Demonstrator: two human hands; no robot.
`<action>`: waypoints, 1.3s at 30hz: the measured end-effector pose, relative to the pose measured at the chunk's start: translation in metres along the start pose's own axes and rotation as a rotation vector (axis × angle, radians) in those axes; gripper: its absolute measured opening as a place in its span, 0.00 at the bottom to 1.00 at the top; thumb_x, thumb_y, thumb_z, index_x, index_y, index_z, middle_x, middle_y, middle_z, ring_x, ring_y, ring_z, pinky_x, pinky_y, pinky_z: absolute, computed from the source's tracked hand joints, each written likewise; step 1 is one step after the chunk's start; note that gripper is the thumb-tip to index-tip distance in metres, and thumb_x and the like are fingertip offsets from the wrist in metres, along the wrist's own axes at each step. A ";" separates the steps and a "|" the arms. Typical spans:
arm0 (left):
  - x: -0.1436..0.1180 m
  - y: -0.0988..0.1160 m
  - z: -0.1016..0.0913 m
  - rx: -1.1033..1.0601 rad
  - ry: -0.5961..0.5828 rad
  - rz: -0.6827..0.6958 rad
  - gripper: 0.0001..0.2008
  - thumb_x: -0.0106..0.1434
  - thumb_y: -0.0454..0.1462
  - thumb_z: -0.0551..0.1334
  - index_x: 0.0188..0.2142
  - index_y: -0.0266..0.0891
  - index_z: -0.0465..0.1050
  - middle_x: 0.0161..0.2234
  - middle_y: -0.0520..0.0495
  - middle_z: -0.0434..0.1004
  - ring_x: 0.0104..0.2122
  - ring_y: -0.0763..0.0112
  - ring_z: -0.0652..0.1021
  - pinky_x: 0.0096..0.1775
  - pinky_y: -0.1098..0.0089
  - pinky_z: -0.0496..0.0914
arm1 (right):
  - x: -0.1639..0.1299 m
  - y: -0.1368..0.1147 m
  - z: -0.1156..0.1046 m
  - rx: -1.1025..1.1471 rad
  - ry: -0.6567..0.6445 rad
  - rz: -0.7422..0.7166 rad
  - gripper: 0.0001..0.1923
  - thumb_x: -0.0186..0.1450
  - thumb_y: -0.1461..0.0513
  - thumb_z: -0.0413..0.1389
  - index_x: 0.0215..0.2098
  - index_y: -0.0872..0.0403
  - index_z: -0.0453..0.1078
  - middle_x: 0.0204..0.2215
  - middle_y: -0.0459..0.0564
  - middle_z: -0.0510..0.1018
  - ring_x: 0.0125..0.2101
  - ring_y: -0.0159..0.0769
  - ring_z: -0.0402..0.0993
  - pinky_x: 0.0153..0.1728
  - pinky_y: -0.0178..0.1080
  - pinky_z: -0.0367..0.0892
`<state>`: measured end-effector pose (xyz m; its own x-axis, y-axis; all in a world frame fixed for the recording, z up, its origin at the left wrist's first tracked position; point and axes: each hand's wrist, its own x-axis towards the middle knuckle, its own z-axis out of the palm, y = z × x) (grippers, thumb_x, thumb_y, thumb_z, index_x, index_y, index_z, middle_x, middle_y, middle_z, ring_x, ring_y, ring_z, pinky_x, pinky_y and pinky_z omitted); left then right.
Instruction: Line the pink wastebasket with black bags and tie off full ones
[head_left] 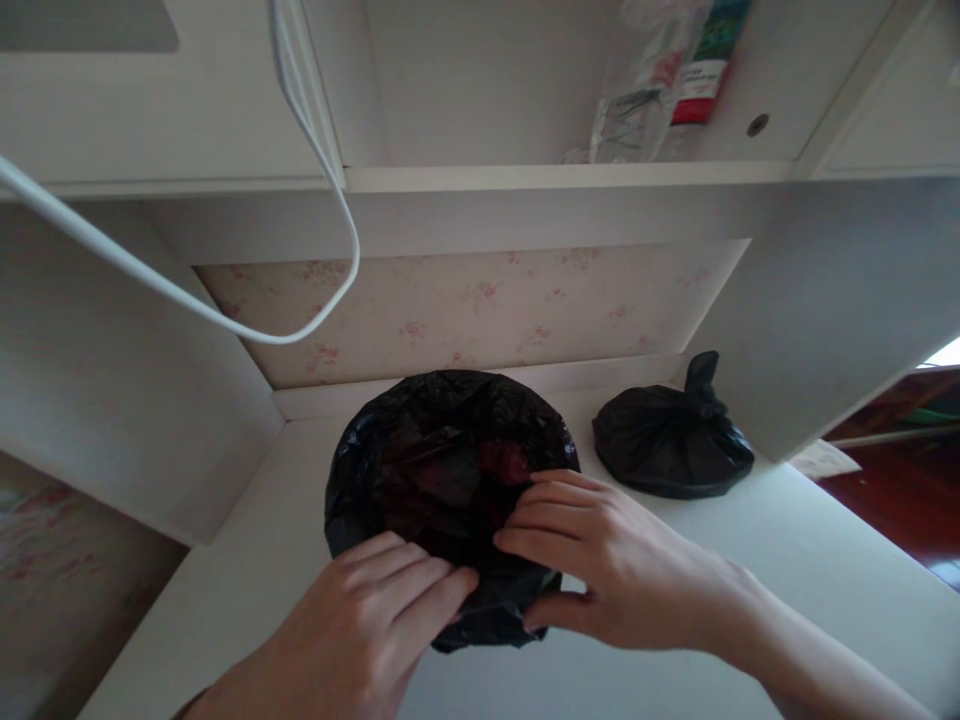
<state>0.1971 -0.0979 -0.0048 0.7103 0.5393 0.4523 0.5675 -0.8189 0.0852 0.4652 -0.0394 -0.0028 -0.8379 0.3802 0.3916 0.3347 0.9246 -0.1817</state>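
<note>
A round trash bin lined with a black garbage bag point(450, 400) stands on the white surface in front of me, its mouth facing up. The bag is folded outward over the rim, and the inside looks dark with a reddish tint. On the near left of the rim, my left hand point(382, 600) is closed on the bag's edge, its thumb mostly hidden. At the near right, my right hand point(592, 560) grips the bag's edge too, with fingers inside the rim and thumb outside. The bin itself is covered by the bag.
A knotted black plastic bag point(671, 440) lies right of the bin. Overhead, a shelf point(570, 178) holds a clear plastic package point(634, 110) and a red-and-green item point(705, 75). A white cable point(292, 335) loops down at the upper left. White side panels point(825, 290) flank the surface.
</note>
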 end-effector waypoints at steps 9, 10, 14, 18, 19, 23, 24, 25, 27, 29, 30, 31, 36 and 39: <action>-0.042 -0.054 -0.025 0.122 -0.088 -0.068 0.26 0.65 0.20 0.51 0.52 0.44 0.76 0.48 0.50 0.84 0.48 0.65 0.81 0.60 0.56 0.69 | -0.013 0.021 -0.007 -0.057 0.032 0.004 0.19 0.72 0.52 0.58 0.55 0.54 0.75 0.44 0.52 0.84 0.49 0.42 0.79 0.63 0.53 0.63; -0.046 -0.057 -0.026 0.183 -0.081 -0.078 0.26 0.65 0.20 0.52 0.53 0.45 0.76 0.49 0.49 0.83 0.50 0.63 0.80 0.61 0.54 0.68 | -0.011 0.020 -0.004 -0.070 0.046 -0.007 0.16 0.73 0.53 0.57 0.54 0.54 0.75 0.43 0.52 0.84 0.47 0.41 0.79 0.63 0.52 0.64; -0.037 -0.038 -0.022 0.306 -0.049 -0.119 0.24 0.68 0.27 0.57 0.61 0.45 0.72 0.55 0.46 0.80 0.54 0.58 0.78 0.60 0.53 0.69 | 0.001 0.009 0.008 -0.095 0.085 -0.065 0.13 0.75 0.57 0.54 0.49 0.56 0.76 0.34 0.49 0.82 0.37 0.38 0.77 0.46 0.43 0.71; -0.009 -0.002 -0.005 0.142 0.081 -0.054 0.12 0.71 0.37 0.61 0.52 0.41 0.77 0.44 0.49 0.85 0.43 0.63 0.82 0.55 0.60 0.72 | 0.012 -0.009 0.014 -0.092 0.052 -0.116 0.14 0.74 0.55 0.55 0.47 0.57 0.76 0.29 0.46 0.79 0.29 0.36 0.72 0.29 0.41 0.65; -0.005 0.002 -0.001 0.090 0.105 -0.046 0.10 0.72 0.36 0.59 0.48 0.40 0.78 0.39 0.49 0.85 0.39 0.65 0.82 0.51 0.62 0.74 | 0.013 -0.012 0.013 -0.084 0.049 -0.126 0.15 0.74 0.54 0.56 0.48 0.57 0.76 0.29 0.46 0.80 0.28 0.36 0.72 0.28 0.42 0.64; -0.005 -0.008 0.003 -0.071 0.041 -0.048 0.15 0.69 0.26 0.53 0.44 0.40 0.77 0.30 0.49 0.81 0.29 0.68 0.79 0.40 0.65 0.76 | 0.009 -0.009 -0.001 -0.027 0.071 -0.126 0.26 0.71 0.46 0.57 0.55 0.58 0.73 0.39 0.52 0.83 0.38 0.40 0.78 0.41 0.44 0.71; -0.008 -0.015 0.001 -0.084 0.015 -0.047 0.16 0.69 0.26 0.54 0.44 0.41 0.78 0.30 0.49 0.81 0.29 0.68 0.79 0.41 0.65 0.76 | 0.006 -0.005 -0.004 -0.030 0.079 -0.110 0.28 0.70 0.45 0.57 0.56 0.58 0.73 0.42 0.54 0.83 0.42 0.41 0.79 0.48 0.46 0.71; -0.012 -0.022 -0.003 -0.092 -0.003 -0.042 0.16 0.69 0.26 0.54 0.44 0.42 0.78 0.30 0.49 0.81 0.29 0.68 0.79 0.44 0.64 0.76 | 0.002 -0.001 -0.008 -0.041 0.082 -0.088 0.29 0.70 0.44 0.58 0.56 0.58 0.73 0.45 0.55 0.83 0.45 0.43 0.79 0.53 0.48 0.70; -0.020 -0.037 -0.010 -0.113 -0.034 -0.040 0.16 0.69 0.26 0.55 0.42 0.44 0.78 0.31 0.50 0.82 0.32 0.68 0.80 0.48 0.63 0.75 | -0.005 0.007 -0.010 -0.072 0.065 -0.039 0.28 0.69 0.45 0.59 0.56 0.57 0.73 0.47 0.56 0.83 0.48 0.45 0.79 0.58 0.51 0.67; -0.026 -0.046 -0.018 -0.127 -0.077 -0.076 0.16 0.69 0.26 0.55 0.41 0.45 0.78 0.33 0.51 0.82 0.36 0.69 0.81 0.54 0.62 0.72 | -0.011 0.013 -0.009 -0.096 0.035 -0.021 0.24 0.70 0.47 0.59 0.55 0.56 0.74 0.44 0.54 0.84 0.46 0.45 0.79 0.58 0.52 0.67; -0.028 -0.047 -0.020 -0.117 -0.099 -0.098 0.16 0.69 0.25 0.56 0.41 0.45 0.78 0.36 0.52 0.83 0.39 0.69 0.81 0.57 0.61 0.69 | -0.012 0.014 -0.007 -0.106 0.028 -0.025 0.21 0.72 0.49 0.58 0.54 0.55 0.74 0.42 0.52 0.84 0.44 0.43 0.79 0.57 0.51 0.67; -0.029 -0.047 -0.022 -0.090 -0.118 -0.117 0.15 0.69 0.26 0.57 0.43 0.46 0.78 0.39 0.52 0.83 0.42 0.69 0.81 0.60 0.60 0.67 | -0.012 0.015 -0.005 -0.115 0.029 -0.033 0.18 0.73 0.51 0.57 0.52 0.55 0.75 0.40 0.51 0.84 0.41 0.42 0.79 0.55 0.49 0.68; -0.020 -0.013 -0.013 0.121 0.090 -0.122 0.13 0.68 0.39 0.66 0.52 0.44 0.78 0.45 0.52 0.85 0.46 0.64 0.81 0.62 0.60 0.65 | -0.006 0.007 0.004 -0.140 0.040 -0.082 0.15 0.74 0.54 0.55 0.45 0.57 0.76 0.30 0.48 0.80 0.31 0.37 0.73 0.36 0.43 0.67; -0.010 0.007 0.003 0.159 0.208 -0.073 0.13 0.68 0.44 0.66 0.48 0.42 0.80 0.41 0.52 0.86 0.42 0.64 0.83 0.56 0.62 0.69 | -0.001 -0.005 0.009 -0.142 0.034 -0.076 0.14 0.74 0.54 0.56 0.43 0.57 0.76 0.27 0.46 0.78 0.28 0.36 0.70 0.29 0.43 0.62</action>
<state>0.1957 -0.1087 -0.0114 0.5738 0.5301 0.6243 0.6837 -0.7297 -0.0087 0.4605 -0.0441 -0.0106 -0.8490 0.3069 0.4302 0.3301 0.9437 -0.0217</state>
